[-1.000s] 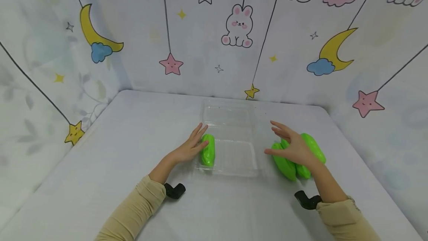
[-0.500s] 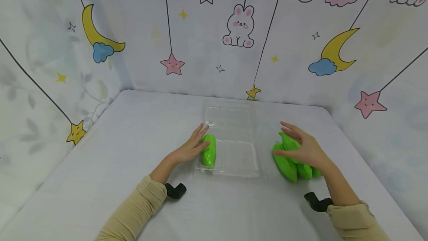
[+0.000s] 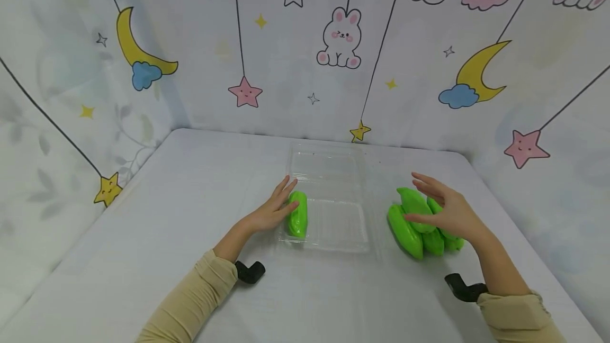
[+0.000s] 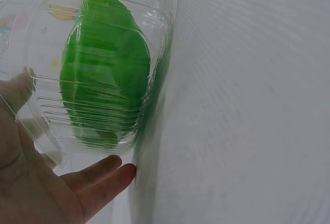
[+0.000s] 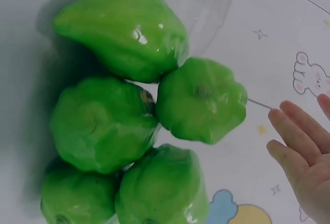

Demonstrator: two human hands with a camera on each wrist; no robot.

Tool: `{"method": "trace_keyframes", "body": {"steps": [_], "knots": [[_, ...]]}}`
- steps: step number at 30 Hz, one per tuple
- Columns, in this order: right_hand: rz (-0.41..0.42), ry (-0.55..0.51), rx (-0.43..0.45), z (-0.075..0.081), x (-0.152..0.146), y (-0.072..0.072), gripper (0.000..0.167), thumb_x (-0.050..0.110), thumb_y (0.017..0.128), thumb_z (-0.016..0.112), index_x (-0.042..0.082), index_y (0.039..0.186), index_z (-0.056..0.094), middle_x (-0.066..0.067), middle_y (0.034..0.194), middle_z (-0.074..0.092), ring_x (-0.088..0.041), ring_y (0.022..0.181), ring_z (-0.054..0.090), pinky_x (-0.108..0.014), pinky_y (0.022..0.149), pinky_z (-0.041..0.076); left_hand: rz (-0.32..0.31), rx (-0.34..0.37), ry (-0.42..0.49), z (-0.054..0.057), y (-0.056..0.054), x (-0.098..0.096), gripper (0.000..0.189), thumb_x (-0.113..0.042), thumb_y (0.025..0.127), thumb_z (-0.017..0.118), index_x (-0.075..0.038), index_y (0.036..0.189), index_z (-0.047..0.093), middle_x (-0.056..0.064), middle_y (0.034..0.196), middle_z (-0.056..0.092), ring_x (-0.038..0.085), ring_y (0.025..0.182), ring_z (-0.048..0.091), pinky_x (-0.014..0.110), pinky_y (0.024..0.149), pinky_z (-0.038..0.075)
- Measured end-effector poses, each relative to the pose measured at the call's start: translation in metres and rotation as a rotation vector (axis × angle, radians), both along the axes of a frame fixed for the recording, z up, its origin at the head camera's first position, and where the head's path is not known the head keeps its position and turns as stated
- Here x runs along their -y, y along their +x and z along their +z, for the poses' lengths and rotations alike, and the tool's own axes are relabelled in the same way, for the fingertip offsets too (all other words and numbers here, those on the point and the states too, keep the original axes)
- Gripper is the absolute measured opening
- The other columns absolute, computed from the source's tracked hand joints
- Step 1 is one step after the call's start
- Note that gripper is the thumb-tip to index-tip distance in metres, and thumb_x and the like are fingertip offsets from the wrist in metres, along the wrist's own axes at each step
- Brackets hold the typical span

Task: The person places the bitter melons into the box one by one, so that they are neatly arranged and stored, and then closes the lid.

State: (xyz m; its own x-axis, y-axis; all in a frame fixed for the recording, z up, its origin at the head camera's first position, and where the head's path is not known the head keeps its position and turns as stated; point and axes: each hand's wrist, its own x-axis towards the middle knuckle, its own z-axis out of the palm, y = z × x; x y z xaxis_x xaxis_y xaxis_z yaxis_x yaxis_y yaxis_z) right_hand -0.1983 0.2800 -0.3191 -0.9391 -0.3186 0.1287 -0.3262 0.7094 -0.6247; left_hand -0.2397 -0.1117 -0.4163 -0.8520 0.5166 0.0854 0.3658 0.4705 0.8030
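A clear plastic hinged box (image 3: 338, 229) stands open at the table's middle, with one glossy green, ribbed, papaya-like fruit (image 3: 298, 220) upright along its left side. My left hand (image 3: 267, 216) is at that side, straight fingers along the outer wall, thumb over the rim. In the left wrist view the fruit (image 4: 105, 64) shows through the ridged wall, fingertips right at the box's edge. Several similar fruits (image 3: 404, 233) lie heaped right of the box. Above them is my right hand (image 3: 452, 211), fingers spread and holding nothing; the right wrist view shows it apart from the fruits (image 5: 201, 98).
The box's transparent lid (image 3: 324, 165) lies folded back behind it. A white cloth covers the table (image 3: 209, 173); a patterned curtain (image 3: 295, 46) with moons, stars and rabbits hangs behind. Black camera mounts (image 3: 250, 272) sit at both wrists.
My right hand has moved right, from the heap's left side to over its right part, uncovering more of the left fruits. My left hand and the box have stayed in place.
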Motion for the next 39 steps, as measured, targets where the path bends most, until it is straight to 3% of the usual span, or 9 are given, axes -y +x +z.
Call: {"method": "trace_keyframes", "body": {"steps": [8,19,28,32,36,39], "knots": [[-0.011,0.022,0.012,-0.001,-0.018,0.001,0.086,0.032,0.073,0.078,0.033,0.143,0.028,-0.012,0.142,0.037,-0.038,0.127,0.032,-0.063,0.093,0.027,0.0,0.003,-0.001,0.001,0.0,0.0,0.061,-0.031,0.1,0.037,-0.015,0.149,0.004,0.011,0.152,-0.011,0.03,0.138,-0.005,0.055,0.106,0.013],[0.013,-0.004,-0.003,0.0,-0.035,0.003,0.085,0.024,0.074,0.078,0.027,0.144,0.03,-0.014,0.143,0.034,-0.04,0.127,0.029,-0.069,0.09,0.024,-0.006,0.009,0.009,-0.001,-0.001,0.0,0.061,-0.032,0.1,0.036,-0.015,0.149,0.003,0.011,0.152,-0.012,0.03,0.137,-0.007,0.055,0.105,0.012],[-0.012,-0.029,0.022,-0.004,-0.05,0.001,0.091,0.021,0.074,0.078,0.027,0.146,0.023,-0.014,0.148,0.023,-0.042,0.132,0.016,-0.07,0.091,0.019,-0.008,0.001,0.014,-0.001,-0.001,0.0,0.061,-0.032,0.1,0.036,-0.013,0.148,0.004,0.009,0.152,-0.013,0.03,0.138,-0.007,0.055,0.105,0.012],[-0.047,-0.015,0.035,-0.004,-0.057,0.001,0.091,0.021,0.073,0.079,0.03,0.145,0.024,-0.013,0.149,0.02,-0.039,0.135,0.013,-0.069,0.092,0.02,-0.009,-0.002,0.014,-0.002,-0.001,0.0,0.061,-0.032,0.1,0.036,-0.014,0.149,0.003,0.007,0.152,-0.013,0.03,0.137,-0.008,0.056,0.105,0.012],[-0.03,-0.031,0.032,-0.006,-0.064,0.001,0.091,0.019,0.074,0.078,0.028,0.146,0.023,-0.014,0.149,0.02,-0.035,0.135,0.012,-0.068,0.094,0.018,-0.007,-0.002,0.017,-0.002,-0.001,0.0,0.061,-0.032,0.1,0.036,-0.016,0.149,0.003,0.008,0.152,-0.013,0.03,0.137,-0.007,0.056,0.105,0.012],[-0.018,-0.04,0.032,-0.009,-0.069,0.001,0.09,0.017,0.074,0.077,0.026,0.146,0.024,-0.014,0.149,0.022,-0.019,0.138,0.013,-0.065,0.095,0.017,-0.005,-0.001,0.018,-0.002,-0.001,0.0,0.061,-0.033,0.1,0.036,-0.017,0.149,0.003,0.007,0.152,-0.013,0.03,0.137,-0.007,0.056,0.105,0.013]]}}
